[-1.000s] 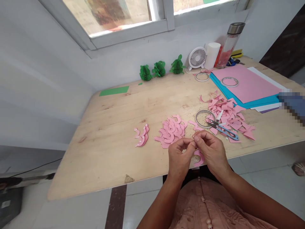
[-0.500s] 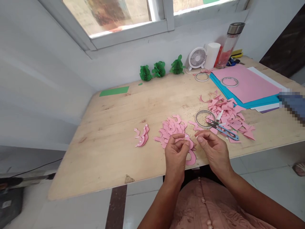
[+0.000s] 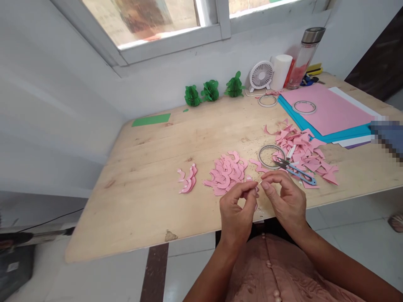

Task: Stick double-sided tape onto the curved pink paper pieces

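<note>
Right now, through the head camera, I have both hands raised just over the near edge of the wooden table [image 3: 141, 167], fingertips meeting. My left hand [image 3: 236, 214] is curled, thumb and forefinger nipped together on a small pink paper piece [image 3: 255, 189]; only a sliver of it shows between the fingers. My right hand [image 3: 288, 201] comes in from the other side with thumb and forefinger nearly closed at that same sliver, but I cannot tell whether it truly grips the piece or only touches it. Holding it up like this likely keeps the tiny piece free of the heap. Just beyond my hands lies the pile of pink curved cutouts [image 3: 226, 173], with a smaller bunch [image 3: 188, 179] set apart to the left. To the right sit a tape ring [image 3: 270, 156], snips [image 3: 297, 170] and pink offcuts [image 3: 302, 147].
</note>
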Motion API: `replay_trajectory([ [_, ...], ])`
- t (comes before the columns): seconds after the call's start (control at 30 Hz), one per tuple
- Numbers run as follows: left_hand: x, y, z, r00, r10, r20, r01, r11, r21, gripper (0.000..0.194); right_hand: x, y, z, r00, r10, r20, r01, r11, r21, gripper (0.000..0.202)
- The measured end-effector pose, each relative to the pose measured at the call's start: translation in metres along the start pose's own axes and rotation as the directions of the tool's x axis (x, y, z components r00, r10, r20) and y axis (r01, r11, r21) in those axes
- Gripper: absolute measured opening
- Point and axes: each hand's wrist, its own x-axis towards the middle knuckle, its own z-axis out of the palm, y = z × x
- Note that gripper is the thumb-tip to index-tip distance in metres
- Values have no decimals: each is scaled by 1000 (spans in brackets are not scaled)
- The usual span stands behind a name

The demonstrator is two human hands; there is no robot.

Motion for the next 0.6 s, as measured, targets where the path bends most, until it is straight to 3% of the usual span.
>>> replay_trajectory([
  [0.2,2,2,-1,999,-49,7,49,999,20,11,-1,-1,-1,998,-64,-4,64,996,-61,7],
  [0.47,6,12,-1,967,-238,89,253,932,-258,7,1,1,-1,981,-193,-16,188,970,-156,6],
  [0.6,8,16,0,953,-289,92,304,900,-312,7,2,0,-2,972,-236,-18,228,952,-205,7],
])
